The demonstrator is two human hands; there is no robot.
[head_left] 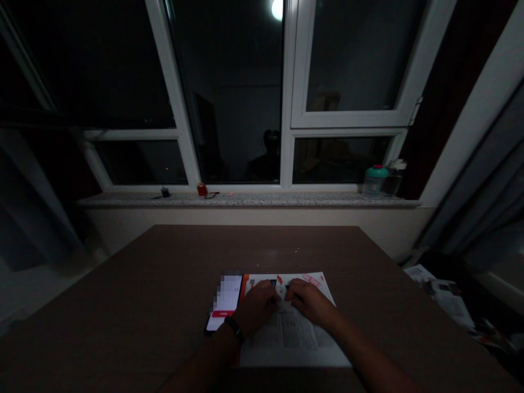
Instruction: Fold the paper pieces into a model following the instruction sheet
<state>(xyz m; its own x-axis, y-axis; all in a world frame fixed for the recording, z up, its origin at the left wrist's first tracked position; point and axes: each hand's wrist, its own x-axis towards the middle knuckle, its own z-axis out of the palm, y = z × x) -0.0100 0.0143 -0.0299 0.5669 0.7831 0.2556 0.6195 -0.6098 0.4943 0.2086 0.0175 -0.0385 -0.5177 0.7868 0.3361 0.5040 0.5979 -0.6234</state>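
My left hand (262, 301), with a dark band on its wrist, is closed with its fingertips pinched over a printed sheet or booklet (295, 357). Facing it, my right hand (310, 298) is closed in a similar pinch. A small pale piece seems to lie between the fingertips, but it is too dim and small to name. Beyond the hands, a small red-orange piece or print (279, 279) and a pink shape (311, 280) show at the sheet's far edge. To the left lies a phone (228, 297) with its screen lit.
The brown table (164, 284) carries tiny white scraps beyond the sheet. On the windowsill (254, 200) stand a red jar (202, 189), a small dark bottle (165, 191) and a teal-lidded bottle (374, 180) beside a clear one. Newspapers (444, 297) are piled off the table's right side.
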